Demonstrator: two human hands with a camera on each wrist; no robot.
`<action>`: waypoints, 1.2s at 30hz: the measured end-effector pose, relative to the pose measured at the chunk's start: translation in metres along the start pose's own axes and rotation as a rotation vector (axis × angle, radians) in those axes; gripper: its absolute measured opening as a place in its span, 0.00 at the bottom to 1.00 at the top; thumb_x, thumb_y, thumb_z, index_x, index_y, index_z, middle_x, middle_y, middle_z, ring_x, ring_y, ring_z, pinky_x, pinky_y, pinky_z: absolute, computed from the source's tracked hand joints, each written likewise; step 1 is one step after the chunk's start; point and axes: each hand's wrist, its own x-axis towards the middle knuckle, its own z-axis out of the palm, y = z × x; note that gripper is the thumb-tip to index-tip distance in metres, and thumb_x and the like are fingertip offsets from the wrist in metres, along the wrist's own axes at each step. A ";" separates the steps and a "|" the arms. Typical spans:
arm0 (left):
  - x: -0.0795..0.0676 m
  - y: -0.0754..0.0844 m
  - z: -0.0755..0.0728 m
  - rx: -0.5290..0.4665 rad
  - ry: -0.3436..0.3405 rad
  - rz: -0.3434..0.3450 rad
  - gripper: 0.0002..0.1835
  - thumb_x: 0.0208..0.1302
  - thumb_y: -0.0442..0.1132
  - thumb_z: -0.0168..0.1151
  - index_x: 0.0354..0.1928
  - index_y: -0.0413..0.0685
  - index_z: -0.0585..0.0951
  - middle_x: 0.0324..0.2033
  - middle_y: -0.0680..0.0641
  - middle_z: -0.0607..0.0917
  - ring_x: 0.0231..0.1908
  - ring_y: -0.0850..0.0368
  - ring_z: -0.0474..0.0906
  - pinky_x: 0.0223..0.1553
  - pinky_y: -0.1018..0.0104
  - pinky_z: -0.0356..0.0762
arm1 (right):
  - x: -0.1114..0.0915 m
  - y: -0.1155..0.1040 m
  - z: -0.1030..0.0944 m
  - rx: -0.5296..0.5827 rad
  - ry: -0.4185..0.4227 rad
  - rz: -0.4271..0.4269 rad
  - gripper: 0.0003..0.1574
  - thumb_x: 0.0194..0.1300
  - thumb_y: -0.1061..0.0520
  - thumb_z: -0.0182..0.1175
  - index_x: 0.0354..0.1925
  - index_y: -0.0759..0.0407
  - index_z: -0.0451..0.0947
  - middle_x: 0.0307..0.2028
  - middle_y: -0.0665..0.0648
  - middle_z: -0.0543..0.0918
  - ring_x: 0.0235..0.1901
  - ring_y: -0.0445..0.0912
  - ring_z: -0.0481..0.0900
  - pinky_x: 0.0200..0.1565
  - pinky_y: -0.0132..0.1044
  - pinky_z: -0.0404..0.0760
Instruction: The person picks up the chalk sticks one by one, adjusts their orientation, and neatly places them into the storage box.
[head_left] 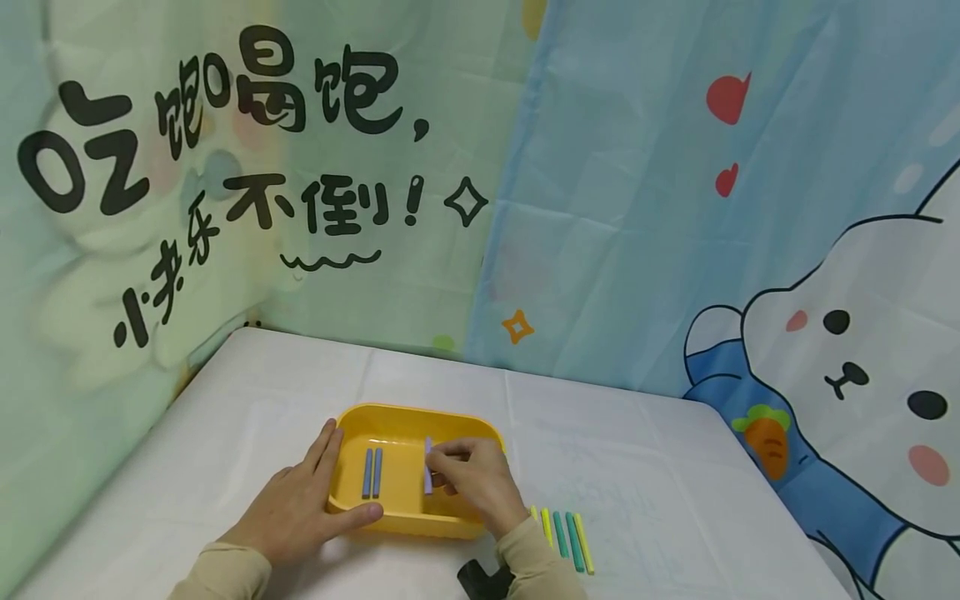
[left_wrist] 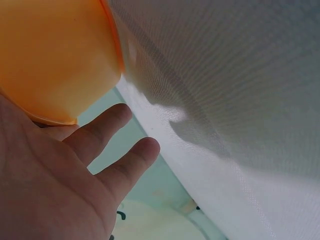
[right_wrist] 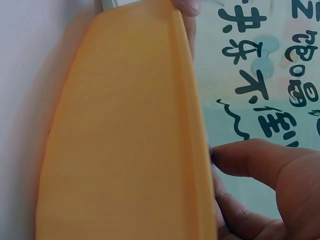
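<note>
A yellow plastic tray point(head_left: 405, 523) stands on the white table, its long side towards me. My left hand point(head_left: 296, 500) rests against its left end, thumb on the front rim and fingers straight along the side; in the left wrist view two of that hand's fingers point(left_wrist: 102, 131) stand spread beside the tray. Inside lie two blue-purple sticks point(head_left: 372, 473), side by side. Over the tray's right half, my right hand point(head_left: 480, 479) pinches a light purple stick point(head_left: 428, 467) between thumb and fingers. The tray wall point(right_wrist: 120, 125) hides that stick in the right wrist view.
Several yellow and green sticks point(head_left: 573, 540) lie in a row right of the tray, partly behind my right sleeve. A black object point(head_left: 483, 579) is at the front edge of view, partly hidden by that sleeve. Printed cloth point(head_left: 600, 208) hangs behind the white table point(head_left: 675, 500).
</note>
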 end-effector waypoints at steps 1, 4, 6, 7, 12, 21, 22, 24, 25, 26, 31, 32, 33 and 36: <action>0.000 0.000 0.000 0.000 0.001 0.001 0.65 0.57 0.81 0.54 0.81 0.40 0.46 0.80 0.42 0.48 0.61 0.33 0.73 0.63 0.39 0.70 | 0.001 0.000 0.002 -0.004 0.002 0.000 0.15 0.62 0.56 0.68 0.43 0.67 0.86 0.30 0.56 0.86 0.28 0.45 0.83 0.34 0.37 0.85; 0.000 0.001 0.000 0.003 0.001 0.002 0.66 0.57 0.81 0.53 0.81 0.40 0.46 0.80 0.42 0.47 0.62 0.34 0.73 0.62 0.39 0.70 | 0.002 0.000 0.009 -0.024 0.014 0.004 0.14 0.61 0.56 0.69 0.41 0.66 0.87 0.29 0.55 0.86 0.27 0.45 0.83 0.33 0.37 0.85; 0.000 0.001 0.000 0.005 -0.001 0.003 0.65 0.57 0.81 0.53 0.81 0.39 0.46 0.80 0.42 0.47 0.63 0.34 0.73 0.62 0.39 0.70 | 0.004 0.000 0.012 -0.035 0.018 0.013 0.13 0.61 0.57 0.69 0.40 0.65 0.87 0.29 0.55 0.86 0.27 0.44 0.83 0.32 0.37 0.85; 0.000 0.001 0.000 0.007 -0.003 0.003 0.66 0.57 0.81 0.53 0.81 0.39 0.46 0.80 0.42 0.47 0.63 0.34 0.72 0.62 0.39 0.70 | 0.004 0.000 0.013 -0.040 0.019 0.018 0.13 0.61 0.56 0.69 0.40 0.65 0.87 0.29 0.55 0.86 0.27 0.44 0.83 0.32 0.37 0.86; 0.000 0.000 0.000 0.012 -0.004 0.003 0.65 0.57 0.81 0.53 0.80 0.39 0.46 0.80 0.41 0.47 0.63 0.35 0.72 0.62 0.39 0.69 | 0.007 0.000 0.020 -0.048 0.019 0.044 0.13 0.61 0.56 0.70 0.41 0.64 0.87 0.29 0.54 0.86 0.27 0.44 0.83 0.32 0.36 0.85; 0.000 0.001 -0.001 0.014 -0.004 0.005 0.65 0.58 0.80 0.53 0.80 0.38 0.46 0.80 0.41 0.47 0.65 0.35 0.71 0.63 0.39 0.68 | 0.010 0.001 0.029 -0.040 0.009 0.044 0.11 0.59 0.57 0.69 0.39 0.63 0.88 0.28 0.54 0.85 0.26 0.43 0.82 0.32 0.35 0.84; 0.000 0.001 -0.001 0.016 -0.004 0.003 0.65 0.58 0.80 0.53 0.80 0.38 0.46 0.80 0.41 0.47 0.65 0.35 0.71 0.63 0.39 0.68 | 0.011 0.001 0.030 -0.043 0.006 0.043 0.12 0.59 0.57 0.69 0.39 0.63 0.88 0.28 0.54 0.86 0.27 0.43 0.82 0.32 0.35 0.84; 0.000 0.000 -0.002 0.014 -0.005 0.003 0.65 0.59 0.80 0.53 0.80 0.37 0.46 0.80 0.40 0.47 0.65 0.34 0.71 0.63 0.39 0.69 | 0.013 0.001 0.033 -0.057 0.000 0.039 0.12 0.59 0.57 0.69 0.39 0.63 0.88 0.28 0.53 0.86 0.27 0.43 0.82 0.32 0.36 0.85; 0.000 0.000 -0.003 0.011 -0.005 0.004 0.65 0.59 0.80 0.53 0.80 0.37 0.45 0.80 0.40 0.47 0.64 0.34 0.71 0.63 0.38 0.69 | 0.013 0.001 0.034 -0.062 -0.004 0.035 0.12 0.59 0.58 0.69 0.39 0.63 0.88 0.28 0.53 0.86 0.27 0.43 0.82 0.32 0.36 0.85; 0.000 0.001 -0.003 0.009 -0.008 0.003 0.65 0.59 0.79 0.54 0.80 0.37 0.45 0.80 0.40 0.47 0.64 0.34 0.71 0.62 0.38 0.69 | 0.014 0.001 0.035 -0.071 -0.005 0.038 0.11 0.59 0.58 0.69 0.39 0.63 0.88 0.28 0.53 0.85 0.27 0.43 0.82 0.33 0.36 0.85; 0.000 0.001 -0.004 0.009 -0.013 -0.001 0.65 0.58 0.80 0.54 0.80 0.38 0.45 0.80 0.40 0.47 0.64 0.35 0.71 0.63 0.38 0.69 | 0.016 0.001 0.039 -0.115 -0.015 0.031 0.10 0.60 0.58 0.69 0.38 0.64 0.88 0.27 0.53 0.85 0.27 0.44 0.80 0.32 0.36 0.83; 0.000 0.002 -0.003 0.010 -0.014 -0.002 0.65 0.58 0.80 0.53 0.80 0.38 0.45 0.80 0.40 0.47 0.65 0.35 0.71 0.63 0.38 0.68 | 0.017 0.000 0.039 -0.125 -0.014 0.032 0.10 0.61 0.57 0.69 0.38 0.64 0.88 0.27 0.53 0.85 0.27 0.44 0.80 0.32 0.36 0.83; 0.000 0.002 -0.003 0.011 -0.013 -0.003 0.65 0.58 0.80 0.53 0.80 0.38 0.45 0.80 0.41 0.47 0.65 0.35 0.71 0.63 0.38 0.68 | 0.017 0.000 0.039 -0.134 -0.012 0.028 0.10 0.61 0.57 0.69 0.37 0.64 0.88 0.27 0.53 0.84 0.26 0.44 0.79 0.31 0.35 0.82; 0.000 0.001 -0.002 0.010 -0.011 -0.003 0.65 0.58 0.80 0.53 0.80 0.39 0.45 0.80 0.41 0.47 0.65 0.35 0.71 0.63 0.38 0.68 | 0.019 -0.001 0.041 -0.159 -0.005 0.016 0.10 0.61 0.58 0.69 0.36 0.64 0.88 0.26 0.52 0.84 0.25 0.43 0.78 0.30 0.34 0.81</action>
